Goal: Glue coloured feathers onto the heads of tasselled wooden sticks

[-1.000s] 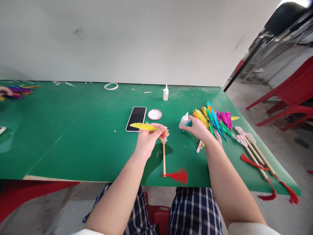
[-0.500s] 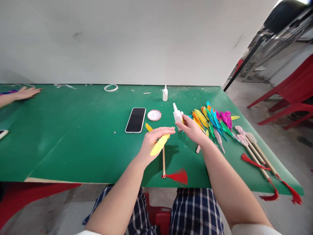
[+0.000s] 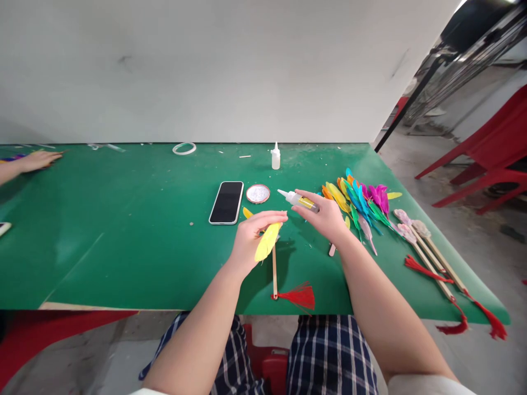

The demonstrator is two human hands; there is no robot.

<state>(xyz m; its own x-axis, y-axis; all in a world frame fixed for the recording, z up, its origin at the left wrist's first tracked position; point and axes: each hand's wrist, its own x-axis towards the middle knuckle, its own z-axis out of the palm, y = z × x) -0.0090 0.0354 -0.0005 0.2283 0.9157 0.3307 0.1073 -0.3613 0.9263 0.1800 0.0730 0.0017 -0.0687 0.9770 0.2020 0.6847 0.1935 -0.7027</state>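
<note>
My left hand (image 3: pixel 247 241) is closed on a yellow feather (image 3: pixel 268 242), whose broad end hangs down in front of the fingers. Another yellow tip (image 3: pixel 246 213) shows behind that hand. Below it a wooden stick (image 3: pixel 274 271) with a red tassel (image 3: pixel 300 297) lies on the table, its upper end hidden by the hand. Wrapped round a small glue bottle (image 3: pixel 305 202) with a yellow label, my right hand (image 3: pixel 325 218) holds it tilted, the white nozzle pointing left. The nozzle is apart from the feather.
A phone (image 3: pixel 226 203) and a round white disc (image 3: pixel 258 193) lie ahead. Behind stands another small bottle (image 3: pixel 275 157). Colourful feathers (image 3: pixel 362 200) and several tasselled sticks (image 3: pixel 424 255) are on the right. Another person's hand (image 3: pixel 39 161) rests at far left, near a tape ring (image 3: pixel 184 148).
My right hand has lifted the glue bottle and tipped it toward the left. My left hand has turned the feather so its broad end hangs down. The other person's hand has shifted.
</note>
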